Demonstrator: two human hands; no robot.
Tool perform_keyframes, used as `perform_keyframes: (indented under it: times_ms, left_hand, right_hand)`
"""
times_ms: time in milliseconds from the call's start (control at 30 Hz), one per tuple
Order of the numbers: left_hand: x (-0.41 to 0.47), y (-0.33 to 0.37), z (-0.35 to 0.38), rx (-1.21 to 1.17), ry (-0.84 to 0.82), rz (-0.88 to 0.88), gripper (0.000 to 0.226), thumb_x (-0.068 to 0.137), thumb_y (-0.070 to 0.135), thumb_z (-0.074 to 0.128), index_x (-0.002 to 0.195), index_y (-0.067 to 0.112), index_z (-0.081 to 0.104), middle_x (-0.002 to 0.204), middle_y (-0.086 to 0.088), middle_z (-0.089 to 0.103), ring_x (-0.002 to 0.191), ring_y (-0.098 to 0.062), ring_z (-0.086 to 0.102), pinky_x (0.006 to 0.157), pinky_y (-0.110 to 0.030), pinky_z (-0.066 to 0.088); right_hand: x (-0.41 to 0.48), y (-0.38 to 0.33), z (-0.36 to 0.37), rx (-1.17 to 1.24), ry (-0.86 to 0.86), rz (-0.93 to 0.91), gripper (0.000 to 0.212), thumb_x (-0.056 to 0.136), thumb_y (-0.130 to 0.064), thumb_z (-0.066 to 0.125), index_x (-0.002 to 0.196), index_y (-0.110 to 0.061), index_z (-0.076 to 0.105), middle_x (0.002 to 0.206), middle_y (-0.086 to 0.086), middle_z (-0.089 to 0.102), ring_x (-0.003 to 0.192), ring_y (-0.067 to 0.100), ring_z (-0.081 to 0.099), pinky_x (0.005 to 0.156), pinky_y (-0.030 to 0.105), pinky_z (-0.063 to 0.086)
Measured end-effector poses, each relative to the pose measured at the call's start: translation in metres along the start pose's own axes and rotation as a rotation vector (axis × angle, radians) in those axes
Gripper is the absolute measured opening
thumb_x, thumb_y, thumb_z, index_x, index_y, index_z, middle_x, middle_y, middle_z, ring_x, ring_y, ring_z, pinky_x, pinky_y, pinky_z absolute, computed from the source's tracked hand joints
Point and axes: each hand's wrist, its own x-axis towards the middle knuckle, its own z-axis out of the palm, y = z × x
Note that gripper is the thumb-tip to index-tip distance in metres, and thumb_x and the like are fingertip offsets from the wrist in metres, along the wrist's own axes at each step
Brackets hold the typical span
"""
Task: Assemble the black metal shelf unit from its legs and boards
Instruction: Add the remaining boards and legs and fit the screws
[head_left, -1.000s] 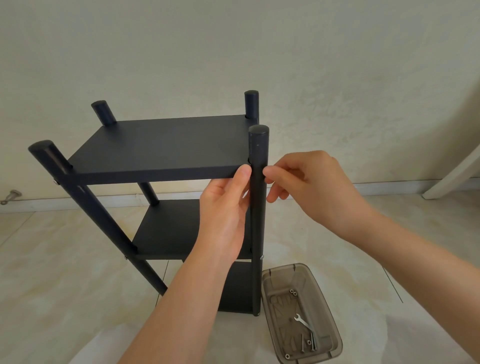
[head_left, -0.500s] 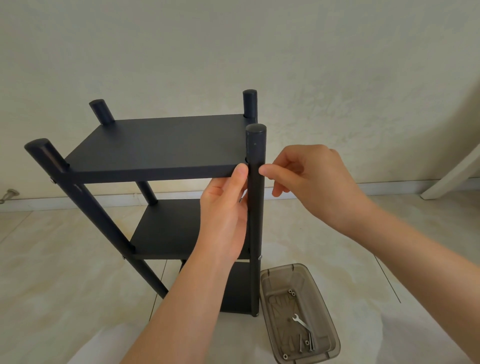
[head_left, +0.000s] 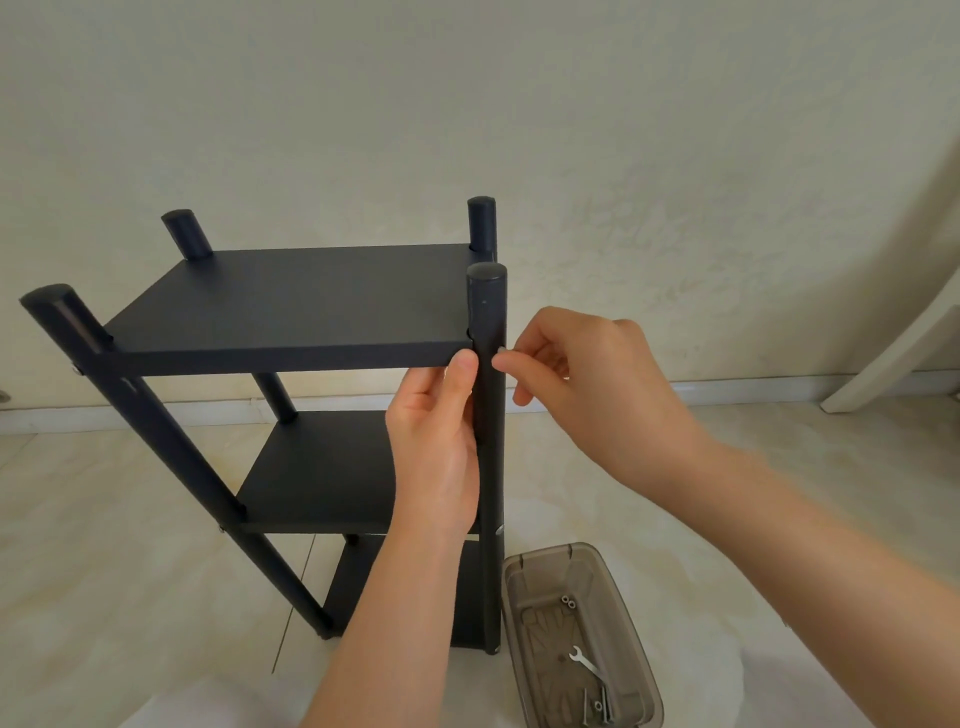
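The black shelf unit stands upright on the floor, with a top board (head_left: 291, 306), a middle board (head_left: 317, 467) and a bottom board (head_left: 358, 587) between four legs. My left hand (head_left: 436, 447) grips the front right leg (head_left: 488, 306) just under the top board, its thumb against the board's corner. My right hand (head_left: 587, 384) pinches a small screw (head_left: 501, 349) at the right side of that leg, level with the top board. The screw is mostly hidden by my fingertips.
A smoky clear plastic tray (head_left: 628, 613) sits on the floor right of the shelf's foot, holding a small wrench (head_left: 584, 660), screws (head_left: 597, 706) and nuts (head_left: 569, 601). The wall is close behind the shelf. A white furniture leg (head_left: 893, 353) leans at far right.
My right hand's fingers have shifted slightly at the leg's side. My left hand keeps its hold and the shelf has not moved.
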Motion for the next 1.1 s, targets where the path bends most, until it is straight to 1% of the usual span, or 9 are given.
perform_keyframes:
  times_ms: [100,267,333,433,633,733,833,933,1100]
  left_hand:
    - [0.005,-0.002,0.002,0.042,0.003,0.051,0.014,0.080,0.039,0.068,0.086,0.028,0.074,0.091,0.001,0.074,0.096,-0.020,0.073,0.080,-0.026,0.058]
    - [0.010,-0.005,0.004,0.029,0.005,0.053,0.028,0.079,0.040,0.067,0.097,0.019,0.068,0.088,0.004,0.072,0.094,-0.017,0.072,0.079,-0.023,0.056]
    - [0.011,-0.005,0.005,0.021,0.001,0.046,0.027,0.078,0.042,0.068,0.095,0.020,0.068,0.088,0.004,0.071,0.094,-0.016,0.071,0.082,-0.024,0.056]
    - [0.013,-0.005,0.005,0.013,-0.002,0.034,0.024,0.077,0.043,0.068,0.091,0.023,0.070,0.089,0.002,0.072,0.094,-0.017,0.071,0.086,-0.028,0.057]
    - [0.016,-0.005,0.007,0.012,-0.003,0.017,0.019,0.073,0.046,0.070,0.081,0.029,0.074,0.088,0.002,0.073,0.092,-0.016,0.071,0.083,-0.026,0.057]
    - [0.016,-0.003,0.006,-0.024,-0.008,0.008,0.025,0.070,0.047,0.073,0.082,0.024,0.073,0.088,-0.002,0.072,0.090,-0.017,0.070,0.081,-0.025,0.057]
    - [0.014,-0.002,0.006,0.001,-0.026,0.010,0.019,0.074,0.044,0.071,0.079,0.026,0.073,0.083,0.001,0.070,0.084,-0.013,0.070,0.075,-0.020,0.055]
    - [0.013,-0.002,0.007,0.059,-0.010,0.016,0.024,0.075,0.047,0.068,0.085,0.025,0.071,0.083,0.003,0.071,0.085,-0.013,0.072,0.073,-0.019,0.055]
    - [0.010,-0.004,0.007,0.116,0.003,0.044,0.021,0.079,0.048,0.067,0.089,0.030,0.073,0.093,0.001,0.073,0.100,-0.022,0.071,0.093,-0.040,0.057]
  right_hand:
    - [0.004,0.002,0.001,0.002,0.001,0.019,0.021,0.095,-0.040,0.059,0.081,-0.024,0.060,0.067,-0.011,0.068,0.064,0.002,0.062,0.061,0.014,0.048]
    - [0.008,0.003,0.001,0.015,-0.006,0.041,0.022,0.095,-0.040,0.058,0.082,-0.023,0.061,0.067,-0.011,0.068,0.069,-0.001,0.059,0.063,0.010,0.044]
    - [0.009,0.002,0.002,0.003,-0.006,0.039,0.023,0.096,-0.041,0.057,0.084,-0.021,0.062,0.069,-0.010,0.068,0.068,0.003,0.060,0.063,0.016,0.048]
    - [0.008,0.000,0.001,-0.096,0.016,0.002,0.026,0.096,-0.040,0.057,0.091,-0.016,0.063,0.075,-0.004,0.070,0.073,0.015,0.064,0.071,0.036,0.054]
    - [0.007,-0.005,-0.001,-0.284,0.076,-0.140,0.024,0.097,-0.034,0.058,0.095,-0.011,0.062,0.079,0.006,0.070,0.072,0.026,0.066,0.068,0.040,0.054]
    - [0.009,-0.004,0.000,-0.180,0.056,-0.087,0.022,0.096,-0.033,0.061,0.091,-0.011,0.065,0.075,0.002,0.071,0.072,0.018,0.067,0.069,0.033,0.055]
    - [0.014,-0.001,-0.002,0.133,0.014,0.095,0.020,0.091,-0.032,0.067,0.078,-0.017,0.068,0.063,-0.009,0.071,0.064,0.002,0.065,0.059,0.011,0.047]
    - [0.017,0.002,-0.004,0.335,-0.040,0.170,0.023,0.090,-0.031,0.068,0.070,-0.019,0.068,0.061,-0.011,0.071,0.056,0.000,0.063,0.055,0.005,0.042]
    - [0.015,0.003,-0.008,0.109,0.035,0.073,0.024,0.084,-0.035,0.074,0.069,-0.018,0.067,0.056,-0.008,0.067,0.062,0.001,0.064,0.061,0.007,0.045]
